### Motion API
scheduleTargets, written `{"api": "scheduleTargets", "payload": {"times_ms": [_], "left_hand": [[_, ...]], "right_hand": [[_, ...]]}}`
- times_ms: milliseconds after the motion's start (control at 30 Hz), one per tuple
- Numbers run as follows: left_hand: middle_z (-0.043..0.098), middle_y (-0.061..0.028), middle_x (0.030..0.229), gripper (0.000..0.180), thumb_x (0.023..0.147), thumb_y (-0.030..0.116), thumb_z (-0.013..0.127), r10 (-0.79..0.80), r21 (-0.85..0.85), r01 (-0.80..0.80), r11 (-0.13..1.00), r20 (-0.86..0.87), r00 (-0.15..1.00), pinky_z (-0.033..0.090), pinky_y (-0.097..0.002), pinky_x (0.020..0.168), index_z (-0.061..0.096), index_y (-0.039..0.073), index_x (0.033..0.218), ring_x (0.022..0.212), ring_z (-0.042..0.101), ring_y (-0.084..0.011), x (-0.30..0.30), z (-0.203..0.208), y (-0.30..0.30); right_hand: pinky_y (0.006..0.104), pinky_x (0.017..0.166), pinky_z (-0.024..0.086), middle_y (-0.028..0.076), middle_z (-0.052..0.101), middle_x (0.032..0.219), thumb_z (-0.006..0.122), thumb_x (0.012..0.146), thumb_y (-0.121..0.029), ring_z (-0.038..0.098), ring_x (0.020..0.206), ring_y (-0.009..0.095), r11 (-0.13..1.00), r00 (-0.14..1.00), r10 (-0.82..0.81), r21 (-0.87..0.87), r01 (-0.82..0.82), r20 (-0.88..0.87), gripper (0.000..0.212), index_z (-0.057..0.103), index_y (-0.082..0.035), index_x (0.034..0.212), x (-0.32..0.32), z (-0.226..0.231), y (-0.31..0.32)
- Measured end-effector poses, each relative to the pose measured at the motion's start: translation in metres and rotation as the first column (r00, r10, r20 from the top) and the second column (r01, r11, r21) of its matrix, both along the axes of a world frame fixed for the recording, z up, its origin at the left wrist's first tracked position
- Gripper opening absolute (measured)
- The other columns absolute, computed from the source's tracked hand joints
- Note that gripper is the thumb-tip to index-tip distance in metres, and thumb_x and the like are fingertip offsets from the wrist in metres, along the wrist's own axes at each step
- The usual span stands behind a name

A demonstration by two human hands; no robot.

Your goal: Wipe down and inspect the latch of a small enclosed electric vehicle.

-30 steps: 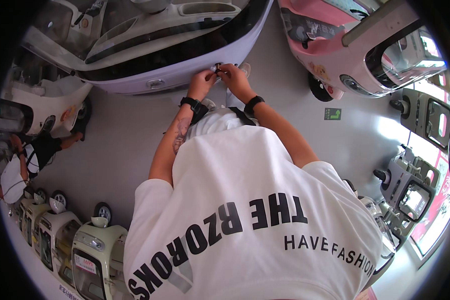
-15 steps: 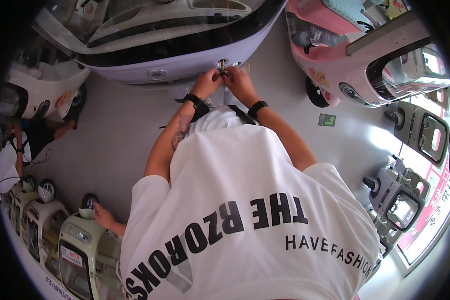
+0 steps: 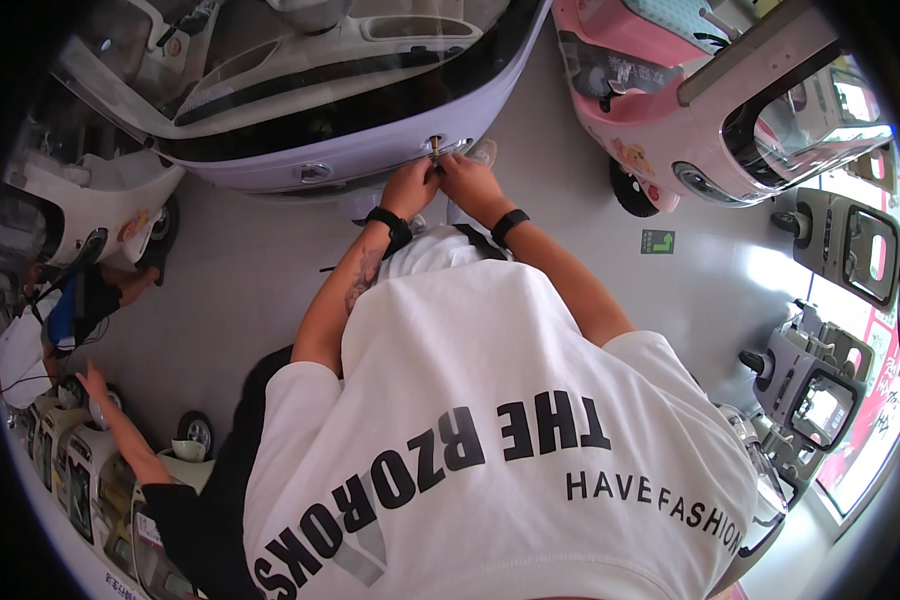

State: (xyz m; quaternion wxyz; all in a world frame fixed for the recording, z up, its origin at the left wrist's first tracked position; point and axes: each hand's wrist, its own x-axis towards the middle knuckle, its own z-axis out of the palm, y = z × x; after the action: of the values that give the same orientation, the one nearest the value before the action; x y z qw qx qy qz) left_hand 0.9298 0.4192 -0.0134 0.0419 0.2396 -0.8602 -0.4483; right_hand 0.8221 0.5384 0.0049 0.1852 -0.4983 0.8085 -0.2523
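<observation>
Both my hands meet at the front of a lavender electric vehicle (image 3: 270, 178), right under its dark windshield edge. My left hand (image 3: 411, 190) has its fingers pinched together, and my right hand (image 3: 473, 188) pinches against it from the other side. Between the fingertips is a small dark piece, too small and covered to name. Just above it a short brass-coloured fitting (image 3: 435, 143) sticks out of a small opening in the lavender panel. Farther left on the same panel sits an oval clear lamp (image 3: 315, 173). My wrists carry dark bands.
A pink vehicle (image 3: 660, 130) stands to the right and a white one (image 3: 100, 205) to the left. A co-worker's arm (image 3: 130, 440) in a black sleeve reaches out at lower left, near small parked vehicles. Another person (image 3: 25, 350) is at the far left. Grey vehicles (image 3: 845, 250) line the right.
The view has shifted slightly; my hands stay together at the brass-coloured fitting, fingers closer in. At lower left the co-worker's arm has stretched farther out, and the black sleeve now shows.
</observation>
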Motion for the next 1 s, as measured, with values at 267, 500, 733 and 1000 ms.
{"api": "scheduleTargets", "payload": {"times_ms": [267,500,733,1000], "left_hand": [[0.065,-0.0219,0.084,0.022,0.083,0.023,0.06,-0.066,0.075,0.054,0.996,0.166,0.984,0.049,-0.0461,0.072,0.061,0.001,0.086,0.082,0.062,-0.0409,0.001,0.004,-0.006],[0.064,-0.0204,0.081,0.021,0.085,0.02,0.058,-0.121,0.105,0.107,0.989,0.129,0.984,0.049,-0.041,0.07,0.057,0.001,0.093,0.077,0.064,-0.0341,-0.004,-0.004,-0.018],[0.065,-0.0239,0.095,0.025,0.091,0.024,0.053,-0.129,0.167,0.11,0.98,0.103,0.986,0.049,-0.0449,0.077,0.057,0.002,0.102,0.092,0.063,-0.0388,-0.014,-0.018,-0.011],[0.065,-0.0245,0.098,0.034,0.085,0.029,0.059,-0.256,0.079,0.244,0.966,0.198,0.946,0.048,-0.0457,0.078,0.06,0.0,0.102,0.092,0.062,-0.0407,-0.009,0.005,-0.008]], "right_hand": [[0.0437,0.073,0.051,0.018,0.066,0.088,0.058,0.087,-0.02,0.064,0.081,0.036,0.999,0.999,0.037,-0.018,-0.036,0.018,0.018,0.063,-0.004,0.094,0.003,-0.006,0.015],[0.0407,0.071,0.052,0.019,0.068,0.087,0.064,0.084,-0.014,0.066,0.081,0.035,0.961,0.93,-0.004,-0.256,0.105,0.368,0.019,0.065,-0.003,0.099,-0.007,-0.009,0.006],[0.0421,0.07,0.051,0.017,0.067,0.086,0.067,0.084,-0.022,0.064,0.081,0.034,0.984,0.929,-0.069,-0.127,0.123,0.364,0.02,0.064,-0.005,0.094,-0.023,-0.023,0.01],[0.0443,0.071,0.051,0.021,0.066,0.083,0.065,0.08,-0.023,0.064,0.08,0.039,0.979,0.916,-0.158,-0.063,0.194,0.368,0.021,0.066,-0.004,0.086,-0.004,-0.023,0.016]]}}
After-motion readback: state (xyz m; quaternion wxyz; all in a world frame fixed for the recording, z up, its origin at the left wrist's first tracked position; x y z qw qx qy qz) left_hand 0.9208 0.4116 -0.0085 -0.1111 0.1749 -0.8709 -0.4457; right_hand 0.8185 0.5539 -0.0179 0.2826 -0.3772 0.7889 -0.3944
